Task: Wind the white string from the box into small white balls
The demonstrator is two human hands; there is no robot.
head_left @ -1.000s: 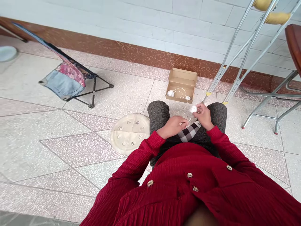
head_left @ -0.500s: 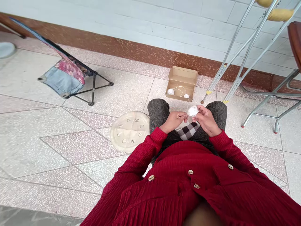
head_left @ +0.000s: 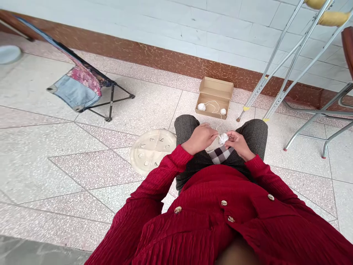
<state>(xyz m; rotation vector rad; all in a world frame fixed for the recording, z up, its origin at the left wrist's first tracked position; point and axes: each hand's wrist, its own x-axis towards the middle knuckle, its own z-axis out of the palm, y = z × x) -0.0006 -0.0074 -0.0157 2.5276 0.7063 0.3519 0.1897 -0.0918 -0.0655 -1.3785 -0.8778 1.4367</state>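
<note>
I sit with both hands over my lap. My right hand (head_left: 237, 142) curls around a small white ball of string (head_left: 223, 138). My left hand (head_left: 200, 138) is closed beside it, its fingertips pinching at the ball's left side, where a thin strand seems to run. An open cardboard box (head_left: 215, 96) lies on the floor ahead of my knees, with two more white string balls (head_left: 201, 107) and a loose loop of string inside.
A round cream tray (head_left: 150, 150) with several small pieces lies on the floor by my left knee. A folding stool (head_left: 82, 84) stands at the left. Metal crutches (head_left: 278, 70) lean on the wall at the right, next to a table's metal legs (head_left: 320, 114).
My right hand has lowered the white ball from knee height down toward my lap. My left hand rose from my lap and closed in on the ball.
</note>
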